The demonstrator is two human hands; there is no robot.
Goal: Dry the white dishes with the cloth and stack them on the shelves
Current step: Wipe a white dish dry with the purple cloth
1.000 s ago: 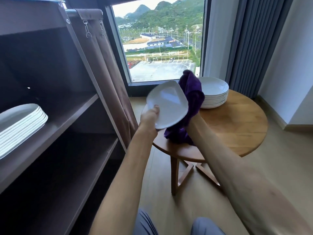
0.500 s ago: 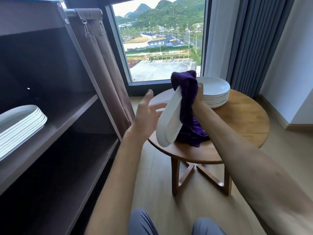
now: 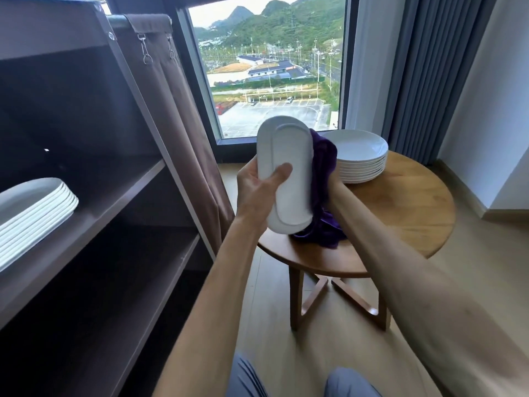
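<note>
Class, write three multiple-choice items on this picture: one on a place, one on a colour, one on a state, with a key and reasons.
1. Where does the stack of round plates stand?
A. on the round wooden table
B. on the floor
C. on the windowsill

2. What colour is the cloth?
A. yellow
B. purple
C. white

3. How is the oval dish held?
A. lying flat on the shelf
B. upright, underside to the camera, in the left hand
C. resting on the round plates

Key: 1 A, the stack sits at the table's far edge; 2 B, purple folds show behind the dish; 3 B, the thumb presses its raised foot ring.
</note>
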